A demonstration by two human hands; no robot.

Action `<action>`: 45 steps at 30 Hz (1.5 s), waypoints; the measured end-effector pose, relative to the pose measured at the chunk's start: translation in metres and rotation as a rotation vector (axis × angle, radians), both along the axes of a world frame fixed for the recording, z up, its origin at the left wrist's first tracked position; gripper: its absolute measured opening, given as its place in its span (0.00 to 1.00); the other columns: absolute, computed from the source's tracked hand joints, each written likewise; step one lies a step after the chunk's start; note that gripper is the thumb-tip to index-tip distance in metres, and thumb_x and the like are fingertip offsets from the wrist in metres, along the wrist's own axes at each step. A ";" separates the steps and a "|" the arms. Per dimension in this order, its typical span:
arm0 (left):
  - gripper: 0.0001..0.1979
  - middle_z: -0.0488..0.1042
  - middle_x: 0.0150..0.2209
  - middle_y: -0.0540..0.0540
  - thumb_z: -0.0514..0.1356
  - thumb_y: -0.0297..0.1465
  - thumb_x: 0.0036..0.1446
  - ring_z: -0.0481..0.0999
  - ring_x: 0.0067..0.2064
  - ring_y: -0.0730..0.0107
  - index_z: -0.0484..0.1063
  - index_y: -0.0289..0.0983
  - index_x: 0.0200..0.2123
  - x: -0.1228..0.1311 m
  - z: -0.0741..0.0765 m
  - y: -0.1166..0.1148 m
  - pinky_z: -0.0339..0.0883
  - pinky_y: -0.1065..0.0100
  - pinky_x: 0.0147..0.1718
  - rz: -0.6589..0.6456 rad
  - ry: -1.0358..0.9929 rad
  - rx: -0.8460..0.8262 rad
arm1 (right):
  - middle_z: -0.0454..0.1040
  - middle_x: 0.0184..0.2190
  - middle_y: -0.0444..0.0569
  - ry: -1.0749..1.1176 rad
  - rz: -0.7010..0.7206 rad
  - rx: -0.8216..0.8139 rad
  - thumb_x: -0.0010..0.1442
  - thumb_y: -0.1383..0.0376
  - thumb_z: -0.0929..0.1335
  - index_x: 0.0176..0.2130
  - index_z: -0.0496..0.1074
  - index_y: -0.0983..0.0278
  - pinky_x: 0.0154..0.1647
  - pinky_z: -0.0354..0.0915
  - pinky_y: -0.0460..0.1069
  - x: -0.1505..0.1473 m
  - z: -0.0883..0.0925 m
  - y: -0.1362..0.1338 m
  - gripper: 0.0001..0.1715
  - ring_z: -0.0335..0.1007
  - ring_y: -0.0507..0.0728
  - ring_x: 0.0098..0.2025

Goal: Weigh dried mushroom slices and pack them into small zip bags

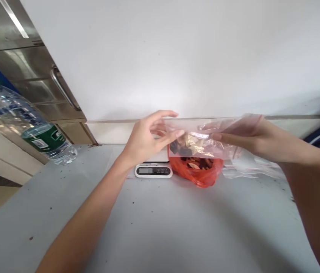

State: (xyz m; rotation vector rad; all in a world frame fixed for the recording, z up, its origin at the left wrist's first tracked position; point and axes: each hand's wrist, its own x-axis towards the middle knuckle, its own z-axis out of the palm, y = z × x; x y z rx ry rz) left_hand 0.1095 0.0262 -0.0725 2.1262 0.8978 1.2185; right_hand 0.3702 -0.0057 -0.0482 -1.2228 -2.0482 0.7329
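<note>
A clear plastic bag (196, 144) with dark and pale dried pieces inside is stretched sideways between my hands, above a red plastic bag. My left hand (148, 137) pinches its left end between thumb and fingers. At the other end my right hand (250, 137) grips the bag, thumb on the near side and the fingers partly hidden behind the plastic. The red bag (202, 178) lies open on the table and holds brown pieces. Just left of it is a white digital scale (153, 171), partly behind my left hand.
Flat clear bags (253, 168) lie on the grey table (160, 223) at the right. A large water bottle (43, 136) stands at the far left. Behind the table rises a white wall (160, 57). Small dark crumbs dot the tabletop.
</note>
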 end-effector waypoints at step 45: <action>0.08 0.75 0.40 0.43 0.60 0.23 0.66 0.71 0.51 0.56 0.79 0.36 0.37 0.022 -0.036 -0.007 0.70 0.61 0.47 -0.091 0.806 0.226 | 0.82 0.45 0.54 -0.431 -0.441 0.214 0.56 0.73 0.65 0.65 0.71 0.60 0.39 0.72 0.54 0.007 -0.029 0.042 0.38 0.78 0.65 0.45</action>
